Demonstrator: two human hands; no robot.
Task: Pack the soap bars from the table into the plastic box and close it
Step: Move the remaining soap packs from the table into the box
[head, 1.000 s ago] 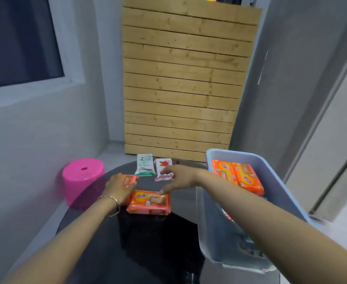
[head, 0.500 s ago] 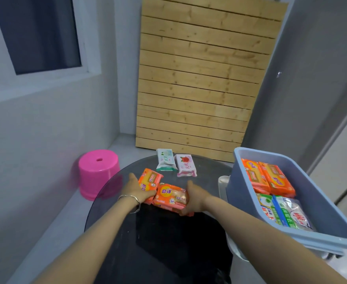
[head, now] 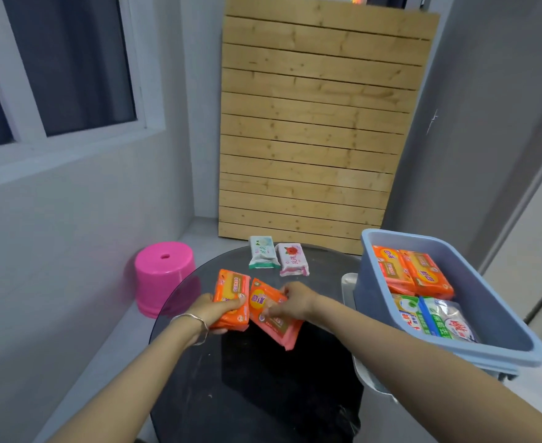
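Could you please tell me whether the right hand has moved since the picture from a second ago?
Yes. The right hand has drawn back from the pink-and-white soap bar toward the person and now grips an orange soap pack.

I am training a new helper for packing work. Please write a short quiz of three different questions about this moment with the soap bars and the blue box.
1. True or false: the blue plastic box already has its lid on.
2. How many soap packs lie untouched at the far side of the table?
3. What does each hand hold? A) nothing B) an orange soap pack C) the lid

Key
1. False; it is open, with soap packs inside.
2. Two: the green-white pack and the pink-white pack.
3. B: left hand on the left orange pack, right hand on the right orange pack.
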